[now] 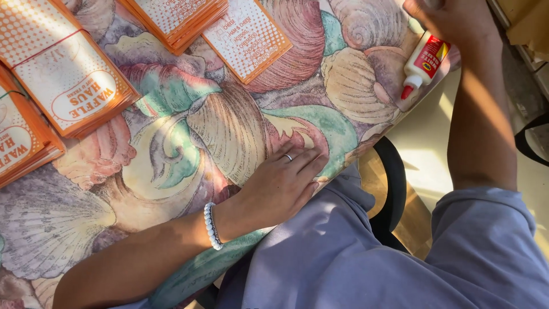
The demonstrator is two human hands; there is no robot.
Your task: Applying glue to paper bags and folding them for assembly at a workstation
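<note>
A: Head view, what's the L hand point(283, 183) doing?

B: Lying flat, palm down, on the counter point(189, 131), the one w/ the shell-pattern cloth. Fingers spread & straight, grip apart, holding nothing. Ring on one finger, white bead bracelet point(212, 226) at the wrist. It sits near the counter's edge, just above the person's lap.

A: R hand point(452, 20)?

B: Top right, at the counter's far edge. Grip clamped on a glue bottle point(422, 64): white body, red label, red tip. Bottle tilted, tip pointing down-left, over the cloth. Can't tell if the tip touches it.

A: Other stuff?

B: Orange-and-white printed paper sleeves point(68, 80) in stacks, top left, well apart from both hands. One more stack point(177, 17) at top centre, single sleeve point(247, 35) just beside it. Black chair point(394, 189) under the person.
</note>
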